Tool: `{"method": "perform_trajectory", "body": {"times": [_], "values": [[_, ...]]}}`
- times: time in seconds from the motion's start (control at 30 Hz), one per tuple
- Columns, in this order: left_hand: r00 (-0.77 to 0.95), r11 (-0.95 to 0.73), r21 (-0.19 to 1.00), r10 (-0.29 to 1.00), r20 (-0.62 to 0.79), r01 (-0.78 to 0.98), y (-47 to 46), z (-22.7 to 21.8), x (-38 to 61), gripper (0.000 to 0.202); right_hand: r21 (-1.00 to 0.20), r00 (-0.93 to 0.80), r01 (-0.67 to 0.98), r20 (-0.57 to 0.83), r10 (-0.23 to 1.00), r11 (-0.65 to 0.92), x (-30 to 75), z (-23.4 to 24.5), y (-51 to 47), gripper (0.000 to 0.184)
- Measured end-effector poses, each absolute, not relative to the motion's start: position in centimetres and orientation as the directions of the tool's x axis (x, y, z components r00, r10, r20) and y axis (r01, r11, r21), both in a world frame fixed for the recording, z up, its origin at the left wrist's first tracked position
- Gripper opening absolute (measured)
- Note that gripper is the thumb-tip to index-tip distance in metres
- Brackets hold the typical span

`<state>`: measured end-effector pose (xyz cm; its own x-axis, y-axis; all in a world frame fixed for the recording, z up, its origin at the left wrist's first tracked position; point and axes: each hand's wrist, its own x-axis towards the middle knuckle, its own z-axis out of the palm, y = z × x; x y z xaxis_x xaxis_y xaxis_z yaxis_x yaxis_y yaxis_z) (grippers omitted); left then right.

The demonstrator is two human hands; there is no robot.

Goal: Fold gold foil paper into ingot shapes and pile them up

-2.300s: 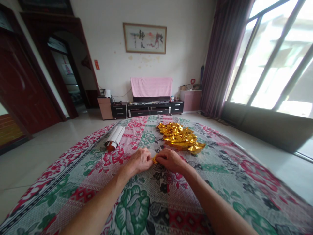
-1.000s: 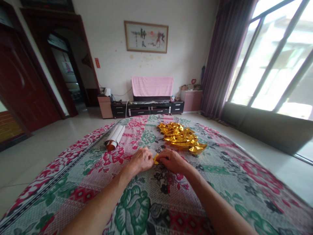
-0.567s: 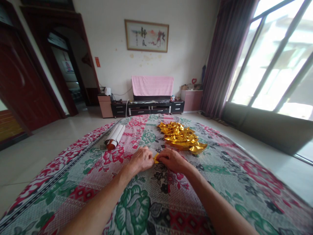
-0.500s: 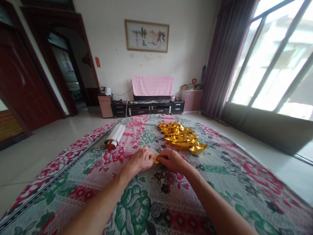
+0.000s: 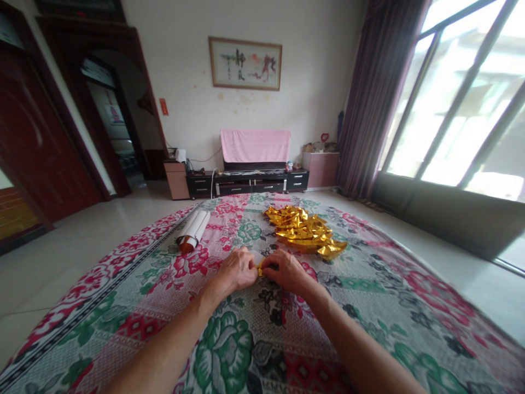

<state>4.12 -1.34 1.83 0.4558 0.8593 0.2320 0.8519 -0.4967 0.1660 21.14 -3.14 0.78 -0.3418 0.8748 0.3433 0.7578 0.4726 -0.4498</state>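
Between my two hands, low over the flowered cloth, is a small piece of gold foil paper point(image 5: 260, 270) with a pale white part behind it. My left hand point(image 5: 240, 267) is closed, pinching its left side. From the right, my right hand point(image 5: 284, 268) pinches the other side between thumb and fingers. Most of the paper is hidden by my fingers. Beyond my right hand lies a pile of folded gold foil paper ingots point(image 5: 305, 229), overlapping in a slanting row. A loose roll of white-backed sheets point(image 5: 194, 230), gold-orange inside, rests beyond my left hand.
The cloth point(image 5: 223, 350), patterned with red and green flowers, covers the surface under my arms. Past its far edge stand a low black cabinet point(image 5: 256, 184) and something draped with a pink towel point(image 5: 255, 145). A window point(image 5: 463, 104) is on the right.
My right hand's fingers have shifted slightly, with a wider gap behind the pinch. The gold paper between my hands shows a narrower shape. The pile and the roll stay where they were.
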Motion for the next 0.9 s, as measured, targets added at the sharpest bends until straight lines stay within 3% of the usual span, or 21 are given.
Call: {"method": "perform_trajectory", "body": {"times": [0.5, 0.9], "values": [[0.474, -0.525, 0.152, 0.836, 0.278, 0.837, -0.51, 0.96, 3.90, 0.026, -0.465, -0.350, 0.741, 0.349, 0.869, 0.485, 21.18, 0.60, -2.97, 0.018], [0.496, -0.533, 0.086, 0.826, 0.268, 0.842, -0.61, 0.91, 4.03, 0.027, -0.440, -0.486, 0.669, 0.350, 0.801, 0.599, 21.96, 0.57, -2.46, 0.025]]}}
